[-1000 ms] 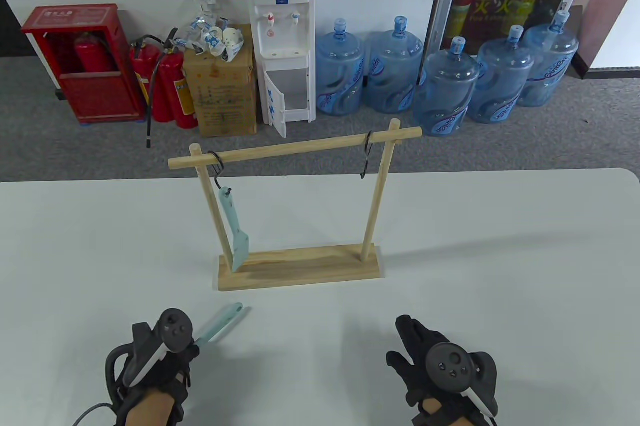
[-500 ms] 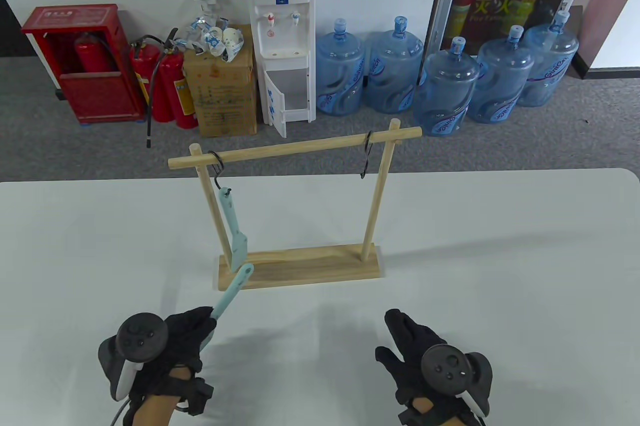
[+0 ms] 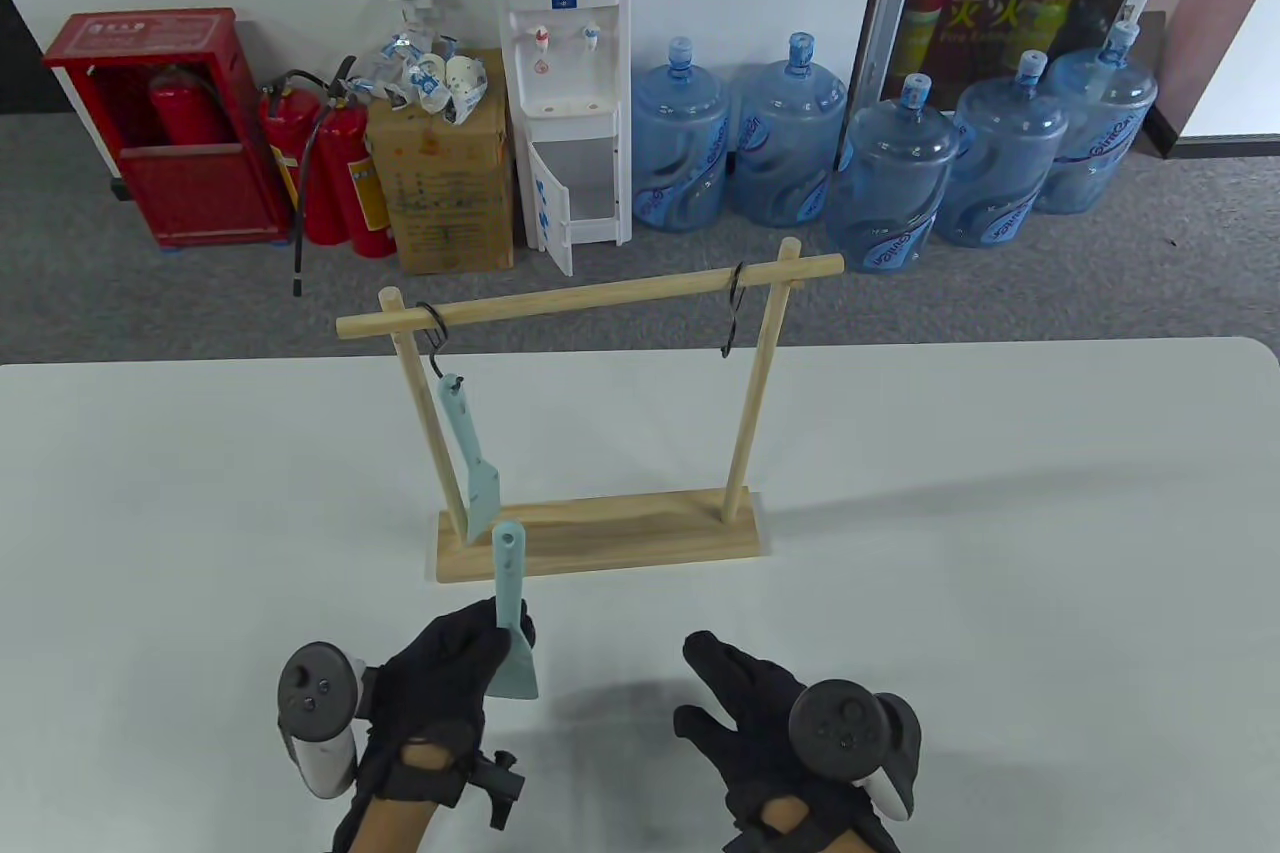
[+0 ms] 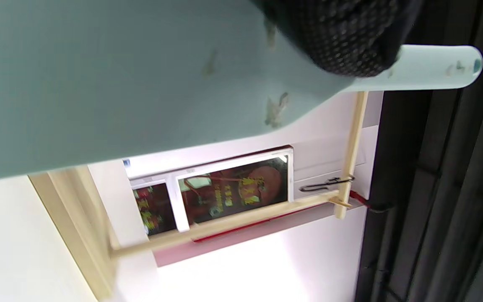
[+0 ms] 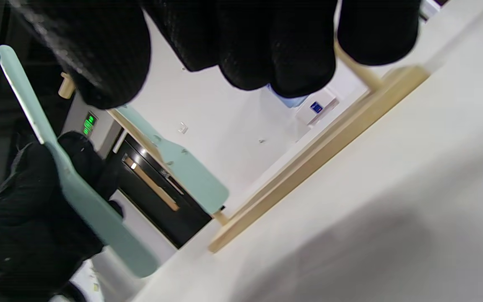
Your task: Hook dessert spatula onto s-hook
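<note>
My left hand (image 3: 492,641) holds a mint dessert spatula (image 3: 511,620) by the top of its blade, just above the table. The handle points toward the rack and its hanging hole (image 3: 508,539) is at the far end. In the left wrist view the blade (image 4: 120,84) fills the top. My right hand (image 3: 722,683) is open and empty, to the right of the spatula, fingers spread. The wooden rack (image 3: 600,538) carries two black S-hooks. The left S-hook (image 3: 432,338) bears another mint spatula (image 3: 472,458). The right S-hook (image 3: 733,318) hangs empty.
The rack's crossbar (image 3: 590,295) runs between two posts over the white table (image 3: 1000,543). The right wrist view shows the held spatula (image 5: 78,188), the hanging one (image 5: 183,167) and the rack base (image 5: 308,159). Water bottles and fire extinguishers stand on the floor behind.
My left hand has lifted the spatula, moved right and turned it, so the handle now points straight at the rack. My right hand has moved left, closer to it.
</note>
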